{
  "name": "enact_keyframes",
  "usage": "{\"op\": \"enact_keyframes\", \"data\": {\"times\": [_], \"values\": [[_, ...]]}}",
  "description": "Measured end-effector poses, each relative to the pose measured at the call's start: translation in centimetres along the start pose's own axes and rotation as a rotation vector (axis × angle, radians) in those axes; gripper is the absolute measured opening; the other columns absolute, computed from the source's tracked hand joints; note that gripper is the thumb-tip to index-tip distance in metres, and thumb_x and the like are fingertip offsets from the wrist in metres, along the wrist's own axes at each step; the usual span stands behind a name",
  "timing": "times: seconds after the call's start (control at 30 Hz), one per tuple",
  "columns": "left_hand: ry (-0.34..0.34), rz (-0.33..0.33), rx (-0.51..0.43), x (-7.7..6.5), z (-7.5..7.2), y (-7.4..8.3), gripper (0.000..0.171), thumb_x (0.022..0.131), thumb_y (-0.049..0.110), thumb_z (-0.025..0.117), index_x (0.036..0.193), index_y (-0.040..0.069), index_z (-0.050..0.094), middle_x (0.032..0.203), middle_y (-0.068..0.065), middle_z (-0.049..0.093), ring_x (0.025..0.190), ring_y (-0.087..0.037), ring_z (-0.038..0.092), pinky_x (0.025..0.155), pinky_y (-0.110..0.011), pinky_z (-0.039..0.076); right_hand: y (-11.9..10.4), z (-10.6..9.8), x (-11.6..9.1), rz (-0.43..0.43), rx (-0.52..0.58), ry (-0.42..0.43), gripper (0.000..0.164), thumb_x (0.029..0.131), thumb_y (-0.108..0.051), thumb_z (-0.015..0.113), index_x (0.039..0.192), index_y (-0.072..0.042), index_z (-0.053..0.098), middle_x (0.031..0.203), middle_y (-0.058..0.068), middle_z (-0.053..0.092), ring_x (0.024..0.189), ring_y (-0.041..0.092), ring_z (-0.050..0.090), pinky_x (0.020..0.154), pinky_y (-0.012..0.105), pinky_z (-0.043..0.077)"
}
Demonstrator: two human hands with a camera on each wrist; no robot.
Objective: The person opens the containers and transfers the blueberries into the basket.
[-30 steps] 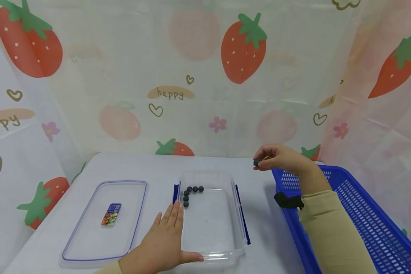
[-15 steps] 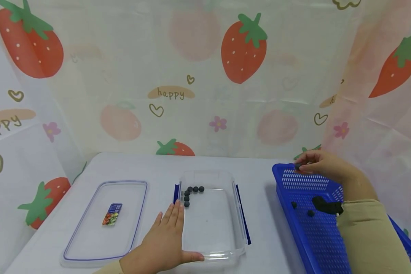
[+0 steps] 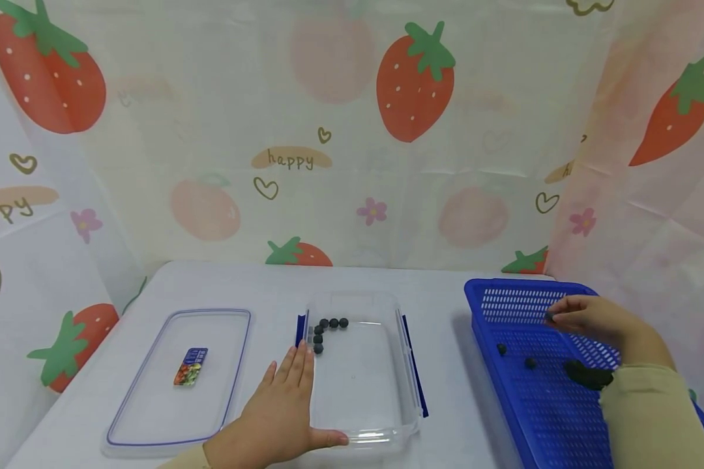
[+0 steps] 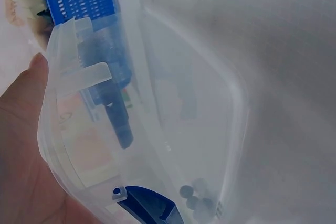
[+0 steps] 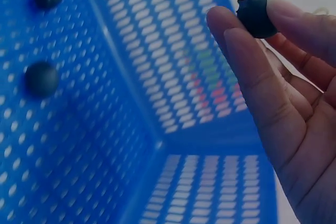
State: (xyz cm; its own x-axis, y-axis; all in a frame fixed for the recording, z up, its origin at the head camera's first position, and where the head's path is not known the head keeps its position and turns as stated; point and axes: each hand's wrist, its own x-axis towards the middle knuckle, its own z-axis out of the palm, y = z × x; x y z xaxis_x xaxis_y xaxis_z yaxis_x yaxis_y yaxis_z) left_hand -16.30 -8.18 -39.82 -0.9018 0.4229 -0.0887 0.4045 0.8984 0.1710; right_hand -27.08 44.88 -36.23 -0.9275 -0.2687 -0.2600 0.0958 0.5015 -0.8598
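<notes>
My right hand [image 3: 598,322] is over the far end of the blue plastic basket [image 3: 475,319]. Between thumb and fingertips it pinches a dark blueberry [image 5: 256,15], whose pointed crown shows in the right wrist view. Two more blueberries [image 3: 530,363] lie on the basket floor nearby. With its fingers straight, my left hand [image 3: 276,410] rests along the left wall of a clear plastic food container [image 3: 358,384], thumb at the near rim. Inside the container's far left corner, several blueberries [image 3: 334,323] form a bent row along two walls.
A clear lid [image 3: 152,417] with a blue seal lies at the left, bearing a small printed label [image 3: 190,367]. Blue side clips [image 3: 416,371] hang folded out from the container. A strawberry-printed curtain [image 3: 340,195] stands behind the white table [image 3: 440,417].
My right hand has moved right, from above the table beyond the container to over the basket, still pinching the blueberry. The left hand and the row of blueberries have stayed put.
</notes>
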Motion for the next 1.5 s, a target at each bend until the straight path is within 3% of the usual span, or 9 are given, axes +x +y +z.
{"op": "enact_keyframes", "data": {"times": [0.5, 0.77, 1.0, 1.2, 1.5], "values": [[0.009, 0.004, 0.004, 0.1, 0.1, -0.1, 0.126, 0.061, 0.089, 0.038, 0.144, -0.004, 0.015, 0.151, -0.019, 0.005, 0.138, -0.034, 0.007, 0.106, -0.056, 0.015, 4.4, -0.4, -0.9, 0.122, 0.118, -0.043, 0.014, 0.092, 0.0, 0.047, 0.097, 0.001, 0.06, 0.094, 0.004, 0.062, 0.091, 0.014, 0.062, 0.085, 0.033, 0.048], [0.006, 0.004, 0.002, 0.1, 0.2, -0.2, 0.127, 0.06, 0.09, 0.035, 0.144, -0.004, 0.015, 0.151, -0.019, 0.005, 0.138, -0.034, 0.007, 0.106, -0.056, 0.015, 5.9, -0.7, -1.1, 0.141, 0.277, -0.074, 0.021, 0.091, 0.008, 0.042, 0.09, -0.001, 0.06, 0.088, 0.004, 0.059, 0.086, 0.016, 0.062, 0.084, 0.034, 0.049], [0.013, 0.002, -0.005, 0.1, 0.4, -0.2, 0.127, 0.06, 0.089, 0.038, 0.144, -0.003, 0.015, 0.151, -0.019, 0.006, 0.138, -0.034, 0.007, 0.106, -0.056, 0.015, 5.4, -0.3, -1.3, 0.198, 0.177, 0.008, 0.013, 0.09, 0.005, 0.047, 0.095, 0.005, 0.059, 0.087, 0.007, 0.059, 0.085, 0.019, 0.062, 0.079, 0.034, 0.051], [0.01, -0.004, -0.012, 0.1, 0.2, -0.1, 0.125, 0.061, 0.087, 0.041, 0.144, -0.003, 0.015, 0.151, -0.019, 0.007, 0.138, -0.034, 0.008, 0.106, -0.056, 0.015, 4.9, -0.2, -1.4, 0.211, 0.129, 0.049, 0.016, 0.091, 0.001, 0.048, 0.101, 0.009, 0.057, 0.088, 0.007, 0.061, 0.085, 0.02, 0.063, 0.079, 0.035, 0.051], [-0.003, -0.003, -0.003, 0.0, -0.1, 0.0, 0.125, 0.062, 0.087, 0.04, 0.144, -0.004, 0.015, 0.151, -0.019, 0.006, 0.138, -0.034, 0.008, 0.106, -0.056, 0.015, 1.8, -1.1, -1.0, 0.092, 0.093, 0.053, 0.017, 0.095, -0.003, 0.042, 0.102, 0.001, 0.057, 0.093, 0.004, 0.061, 0.087, 0.015, 0.062, 0.081, 0.031, 0.051]]}}
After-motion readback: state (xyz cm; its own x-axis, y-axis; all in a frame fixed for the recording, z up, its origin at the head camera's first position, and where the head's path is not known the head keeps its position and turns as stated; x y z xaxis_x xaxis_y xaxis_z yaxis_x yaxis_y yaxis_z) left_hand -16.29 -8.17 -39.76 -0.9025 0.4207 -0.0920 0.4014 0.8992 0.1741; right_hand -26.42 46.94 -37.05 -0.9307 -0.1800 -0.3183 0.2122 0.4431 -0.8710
